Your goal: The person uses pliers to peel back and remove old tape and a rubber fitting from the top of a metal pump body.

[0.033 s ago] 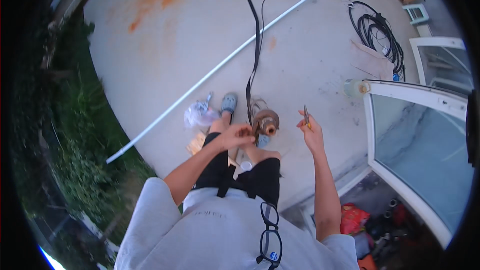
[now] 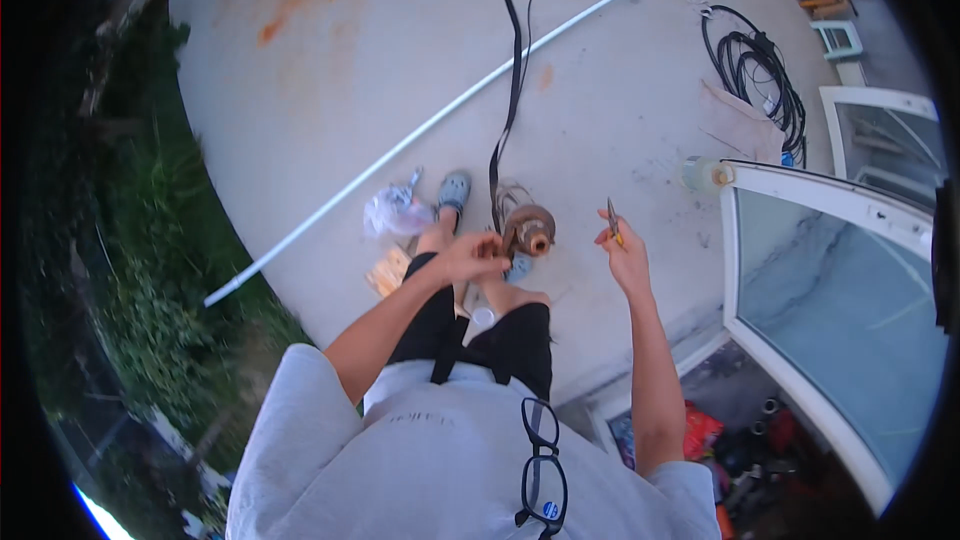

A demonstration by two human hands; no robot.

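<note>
In my right hand (image 2: 628, 258) is a small pointed tool (image 2: 614, 223) with dark metal jaws and a yellow handle, either scissors or pliers. Its tip points away from me. My left hand (image 2: 474, 258) is closed, fingers curled towards the thumb, and what they hold is too small to make out. Just right of that hand stands a rusty brown pump-like body (image 2: 533, 228) with a round outlet on top. A flat black cable (image 2: 516, 70) runs from far off to its left side. My shoe shows partly behind it.
A long white pole (image 2: 420, 130) lies diagonally across the concrete. Left of my feet are a plastic bag (image 2: 394, 212) and pale wooden pieces (image 2: 388, 270). A glazed white frame (image 2: 735, 250) stands at right, with a clear jar (image 2: 703, 174) and coiled black hose (image 2: 760, 65) beyond.
The view has shifted slightly. My left hand has turned a little beside the pump-like body; my right hand keeps the pointed tool.
</note>
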